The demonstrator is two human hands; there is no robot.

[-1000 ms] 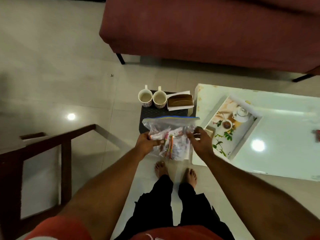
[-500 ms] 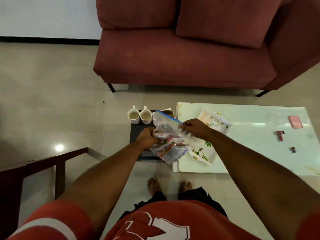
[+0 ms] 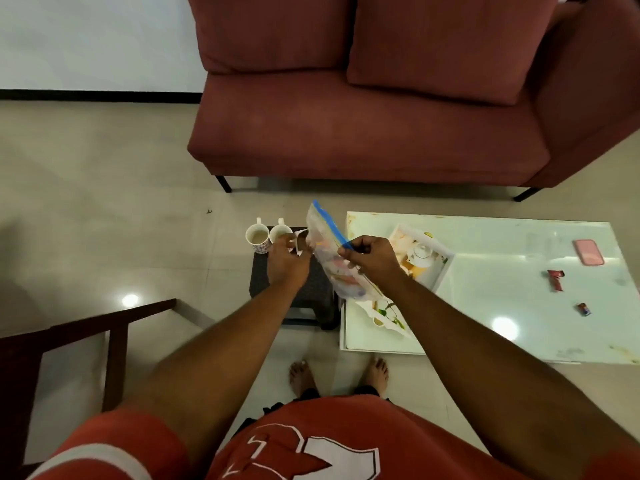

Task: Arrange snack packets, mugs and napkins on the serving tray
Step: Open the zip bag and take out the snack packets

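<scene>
A clear zip bag (image 3: 332,258) with a blue seal, full of snack packets, hangs tilted above the stool's right edge. My right hand (image 3: 369,256) grips it at the seal. My left hand (image 3: 287,261) pinches the bag's left edge. Two floral mugs (image 3: 257,237) of milky drink stand at the back left of a small dark stool (image 3: 313,289). A bit of white napkin (image 3: 300,239) shows between my left fingers; the rest is hidden. The white serving tray (image 3: 446,268), printed with a teapot and leaves, lies on the white low table (image 3: 519,306), partly behind my right arm.
A pink phone (image 3: 588,252), a red wrapper (image 3: 556,279) and a small packet (image 3: 584,309) lie on the table's right side. A maroon sofa (image 3: 363,133) stands behind. A dark wooden chair frame (image 3: 104,327) is at my left. My bare feet are on the tiled floor.
The camera tipped up, bringing the sofa into view. The bag swung from level to steeply tilted, its seal end raised. Both hands moved up and slightly apart.
</scene>
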